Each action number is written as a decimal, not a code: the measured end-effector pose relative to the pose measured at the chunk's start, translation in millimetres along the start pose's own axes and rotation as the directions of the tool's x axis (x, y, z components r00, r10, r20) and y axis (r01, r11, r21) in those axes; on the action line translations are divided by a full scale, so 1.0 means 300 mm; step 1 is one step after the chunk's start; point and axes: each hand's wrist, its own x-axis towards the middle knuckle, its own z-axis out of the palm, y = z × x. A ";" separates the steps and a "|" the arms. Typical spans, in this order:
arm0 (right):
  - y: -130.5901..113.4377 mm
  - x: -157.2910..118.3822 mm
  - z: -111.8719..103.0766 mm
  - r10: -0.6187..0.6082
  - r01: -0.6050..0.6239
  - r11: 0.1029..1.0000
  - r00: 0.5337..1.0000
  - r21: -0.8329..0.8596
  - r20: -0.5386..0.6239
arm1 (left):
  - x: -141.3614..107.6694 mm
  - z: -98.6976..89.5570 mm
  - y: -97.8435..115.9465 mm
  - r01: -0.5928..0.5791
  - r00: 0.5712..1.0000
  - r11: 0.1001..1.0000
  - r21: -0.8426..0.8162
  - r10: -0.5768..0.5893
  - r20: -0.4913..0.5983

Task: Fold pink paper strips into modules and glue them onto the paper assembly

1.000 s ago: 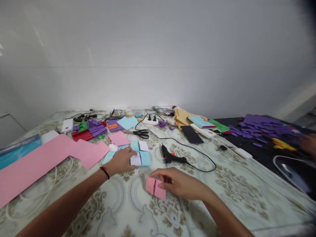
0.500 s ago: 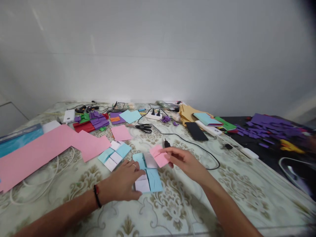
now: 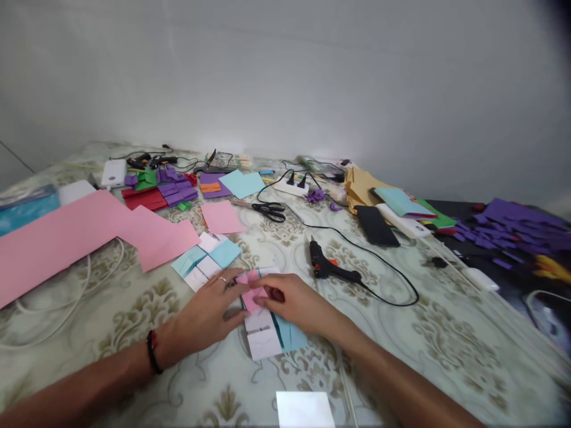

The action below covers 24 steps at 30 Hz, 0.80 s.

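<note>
A small pink folded paper [image 3: 255,298] lies over the top left part of a blue and white paper piece [image 3: 264,343]. My right hand [image 3: 289,297] pinches the pink paper from the right, its fingertips on it. From the left, my left hand [image 3: 214,306] touches the pink paper's edge with its fingers spread and thumb apart. A second blue and white paper piece [image 3: 207,267] is just beyond my left hand. To the right of my hands a black glue gun [image 3: 332,267] rests on the patterned cloth.
Large pink sheets [image 3: 93,232] spread over the left. Black scissors [image 3: 270,211], a power strip [image 3: 291,186] and a black phone [image 3: 377,226] lie farther back. A white square [image 3: 304,409] is at the near edge; purple strips [image 3: 486,235] are at right.
My right hand has moved left with the pink paper, now over the blue and white piece. The view has shifted, showing the whole glue gun and a white square at the near edge.
</note>
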 end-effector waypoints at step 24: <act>0.097 -0.084 0.037 -0.192 0.179 0.980 0.964 -0.082 -0.184 | 0.038 0.061 0.005 0.041 0.999 0.996 -0.079 -0.042 0.000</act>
